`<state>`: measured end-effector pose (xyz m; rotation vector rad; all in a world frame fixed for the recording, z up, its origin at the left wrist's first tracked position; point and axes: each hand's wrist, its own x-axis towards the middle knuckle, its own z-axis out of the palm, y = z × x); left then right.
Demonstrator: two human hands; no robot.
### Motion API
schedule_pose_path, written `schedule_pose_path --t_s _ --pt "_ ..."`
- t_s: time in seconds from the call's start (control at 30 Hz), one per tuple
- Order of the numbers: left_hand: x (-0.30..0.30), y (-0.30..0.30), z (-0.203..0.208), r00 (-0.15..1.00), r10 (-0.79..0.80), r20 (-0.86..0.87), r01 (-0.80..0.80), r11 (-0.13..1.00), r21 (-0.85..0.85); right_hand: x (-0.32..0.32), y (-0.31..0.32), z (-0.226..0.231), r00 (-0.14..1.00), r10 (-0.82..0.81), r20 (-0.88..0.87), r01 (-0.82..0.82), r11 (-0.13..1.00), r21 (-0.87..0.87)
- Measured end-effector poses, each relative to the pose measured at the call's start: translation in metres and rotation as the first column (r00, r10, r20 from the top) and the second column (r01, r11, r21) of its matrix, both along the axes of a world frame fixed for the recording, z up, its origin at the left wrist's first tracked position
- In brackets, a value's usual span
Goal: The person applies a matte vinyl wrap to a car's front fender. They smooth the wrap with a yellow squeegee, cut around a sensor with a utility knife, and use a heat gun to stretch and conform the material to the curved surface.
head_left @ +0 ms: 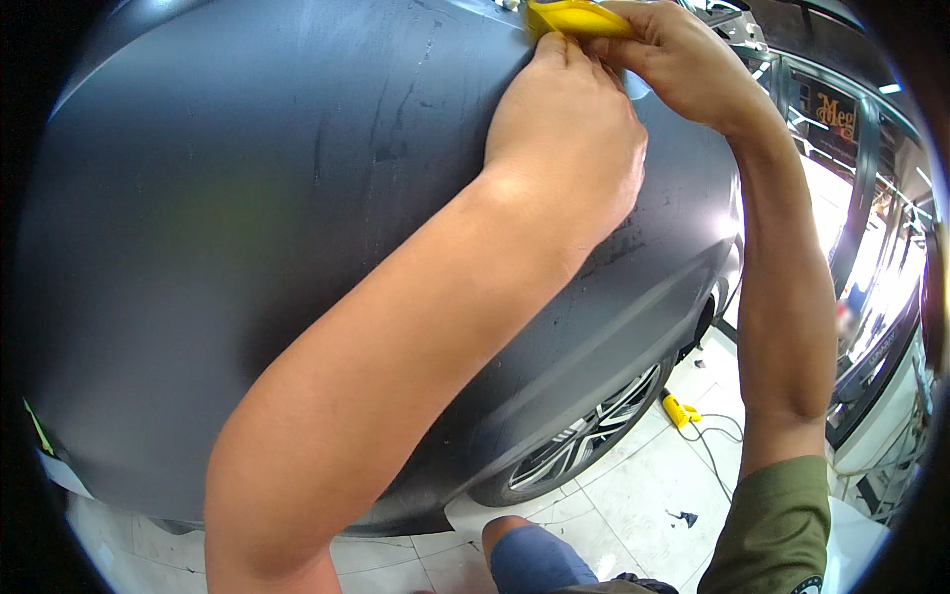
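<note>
A dark matte grey car body panel [376, 198], streaked with wet-looking marks, fills most of the view. At its upper edge my right hand [683, 64] grips a yellow, flat, flexible squeegee [579, 18], thumb along its lower side. Just below and left of it, my left hand [569, 109] has its fingers bent and pressed together. Their tips meet the panel's top edge by the squeegee; what they pinch, if anything, is hidden behind the hand. My left forearm crosses in front of the panel.
Below the panel is a car wheel [584, 436] with a spoked rim. A yellow corded tool [681, 409] lies on the white tiled floor [633, 495], its cable looping nearby. Dark scraps [685, 518] lie there too. Glass doors [851, 198] stand at the right.
</note>
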<state>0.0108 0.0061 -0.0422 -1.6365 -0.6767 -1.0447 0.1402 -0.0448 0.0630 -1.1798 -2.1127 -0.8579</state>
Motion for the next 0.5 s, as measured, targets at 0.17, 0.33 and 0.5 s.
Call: schedule_pose_path --t_s 0.17,0.33,0.5 --pt "-0.006 -0.003 0.003 0.999 0.036 -0.008 -0.035 0.998 0.045 -0.007 -0.012 0.008 0.995 -0.101 -0.011 0.1 0.994 -0.039" --pt "-0.011 -0.001 0.006 1.0 0.01 -0.021 -0.01 0.999 0.036 -0.016 -0.017 0.004 0.989 -0.122 -0.084 0.115 0.99 -0.084" --pt "-0.012 -0.004 0.007 0.996 -0.08 -0.027 0.078 0.996 -0.052 0.0 0.0 -0.001 1.0 0.005 0.021 -0.006 1.0 0.026"
